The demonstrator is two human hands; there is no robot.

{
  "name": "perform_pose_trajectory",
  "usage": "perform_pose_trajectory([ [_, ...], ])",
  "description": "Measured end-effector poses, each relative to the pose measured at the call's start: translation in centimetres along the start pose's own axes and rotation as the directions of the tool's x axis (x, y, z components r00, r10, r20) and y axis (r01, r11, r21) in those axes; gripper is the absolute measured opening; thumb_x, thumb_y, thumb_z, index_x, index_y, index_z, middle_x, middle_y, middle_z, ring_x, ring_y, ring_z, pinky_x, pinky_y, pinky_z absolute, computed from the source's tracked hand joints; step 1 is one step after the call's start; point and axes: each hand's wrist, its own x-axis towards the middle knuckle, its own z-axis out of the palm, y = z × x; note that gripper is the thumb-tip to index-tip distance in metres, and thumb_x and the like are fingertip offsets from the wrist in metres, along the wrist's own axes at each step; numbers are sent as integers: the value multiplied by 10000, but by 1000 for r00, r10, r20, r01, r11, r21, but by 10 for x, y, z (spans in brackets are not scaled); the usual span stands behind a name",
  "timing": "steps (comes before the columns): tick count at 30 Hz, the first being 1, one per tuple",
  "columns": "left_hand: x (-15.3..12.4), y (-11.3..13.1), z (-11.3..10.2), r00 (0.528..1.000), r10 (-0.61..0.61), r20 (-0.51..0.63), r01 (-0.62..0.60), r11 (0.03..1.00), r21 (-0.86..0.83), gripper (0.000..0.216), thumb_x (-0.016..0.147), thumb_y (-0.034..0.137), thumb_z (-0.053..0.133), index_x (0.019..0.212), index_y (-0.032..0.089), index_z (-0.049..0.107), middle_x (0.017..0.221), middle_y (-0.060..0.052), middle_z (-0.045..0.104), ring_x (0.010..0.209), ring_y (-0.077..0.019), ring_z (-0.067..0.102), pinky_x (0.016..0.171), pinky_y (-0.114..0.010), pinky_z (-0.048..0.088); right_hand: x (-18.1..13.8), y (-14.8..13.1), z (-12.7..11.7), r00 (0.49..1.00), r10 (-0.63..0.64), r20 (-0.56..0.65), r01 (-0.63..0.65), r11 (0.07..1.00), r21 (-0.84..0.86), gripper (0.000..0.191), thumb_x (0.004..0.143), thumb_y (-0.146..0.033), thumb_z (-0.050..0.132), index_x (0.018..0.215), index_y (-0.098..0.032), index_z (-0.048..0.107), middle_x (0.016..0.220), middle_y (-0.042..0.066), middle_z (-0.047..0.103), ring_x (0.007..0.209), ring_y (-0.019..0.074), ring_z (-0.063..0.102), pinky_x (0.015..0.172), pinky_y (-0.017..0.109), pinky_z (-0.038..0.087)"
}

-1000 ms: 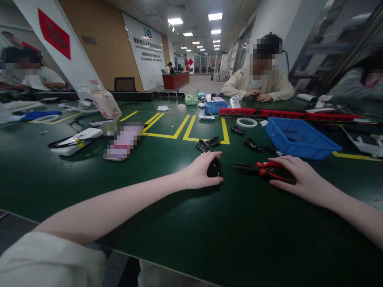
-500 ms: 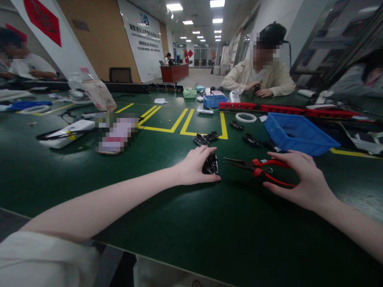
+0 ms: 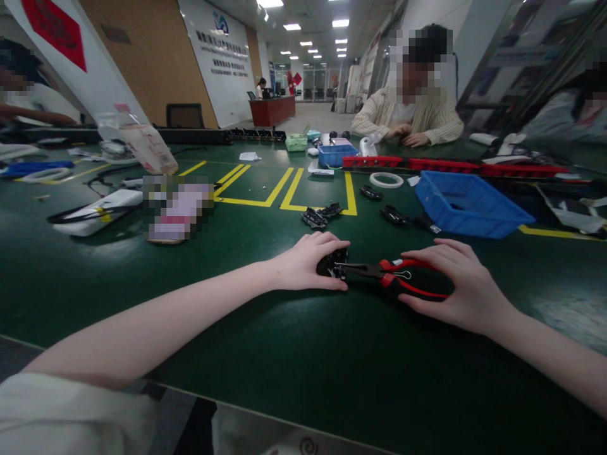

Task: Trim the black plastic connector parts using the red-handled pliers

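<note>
My left hand (image 3: 306, 262) is closed round a small black plastic part (image 3: 333, 264) that rests on the green table (image 3: 265, 354). My right hand (image 3: 455, 287) grips the red handles of a pair of long-nose pliers (image 3: 389, 273). The pliers' dark tips reach the black part at my left fingertips. Both forearms lie across the table in front of me.
Several more black parts (image 3: 315, 218) lie near yellow floor-tape lines (image 3: 289, 189). A blue bin (image 3: 467, 205) stands at the right, a white tape ring (image 3: 386, 180) and a smaller blue tray (image 3: 336, 155) beyond. A person in a striped top (image 3: 408, 120) works opposite. White devices (image 3: 97, 212) lie left.
My right hand has taken hold of the pliers and slid them left until the tips meet the black part. My left hand stays on the part, turning it slightly.
</note>
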Motion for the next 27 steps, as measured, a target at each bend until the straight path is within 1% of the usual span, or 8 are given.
perform_pose_trajectory([
  [3,0,0,0,1000,3,-1,-3,1000,5,722,753,486,710,1357,200,436,1274,-110,511,1161,-284,481,986,-432,377,1,0,0,1000,-22,-2,22,1000,-3,481,742,-501,668,1121,-239,528,994,76,686,913,294,635,985,564,375],
  [9,0,-2,1,1000,21,-8,-21,1000,12,747,758,492,703,1362,146,432,1267,-113,511,1159,-281,480,985,-428,372,2,-2,-2,1000,-8,19,8,1000,-8,432,753,-484,652,1082,-217,571,955,82,700,886,303,646,976,551,380],
  [14,0,-2,2,1000,24,-8,-24,999,29,738,758,483,708,1360,153,435,1256,-117,518,1146,-276,485,981,-422,370,2,-2,-2,999,-41,10,41,999,-23,425,749,-491,660,1063,-225,552,921,71,697,850,295,650,947,566,388],
  [17,0,-2,1,1000,31,-3,-31,999,43,718,778,486,687,1367,163,430,1248,-115,522,1126,-272,491,975,-413,373,1,-2,-2,999,-48,11,48,997,-55,424,751,-482,659,1065,-225,537,914,77,689,840,289,647,947,558,390],
  [20,1,-3,0,998,55,12,-55,996,64,703,804,505,651,1374,162,424,1239,-115,521,1104,-268,492,961,-405,384,1,-2,-2,995,-100,-15,98,989,-111,451,740,-485,662,1059,-191,539,895,92,682,816,285,644,930,552,397],
  [22,1,-3,0,998,66,18,-67,995,73,706,806,508,648,1370,145,427,1233,-121,520,1090,-265,494,956,-401,390,1,-1,-2,993,-117,-8,114,983,-143,463,736,-503,654,1056,-189,542,890,97,681,811,289,641,927,551,392],
  [24,1,-4,0,997,69,17,-70,995,67,708,803,505,651,1364,132,431,1230,-123,517,1089,-266,493,954,-403,398,1,0,-3,994,-105,12,106,984,-145,466,732,-518,644,1054,-195,549,890,97,680,808,292,637,925,549,388],
  [27,1,-4,1,997,71,1,-71,997,18,696,790,485,671,1360,167,429,1245,-115,501,1121,-271,485,963,-417,411,1,0,-3,997,-73,40,77,991,-108,444,728,-516,628,1034,-201,570,892,94,678,794,285,627,901,523,399],
])
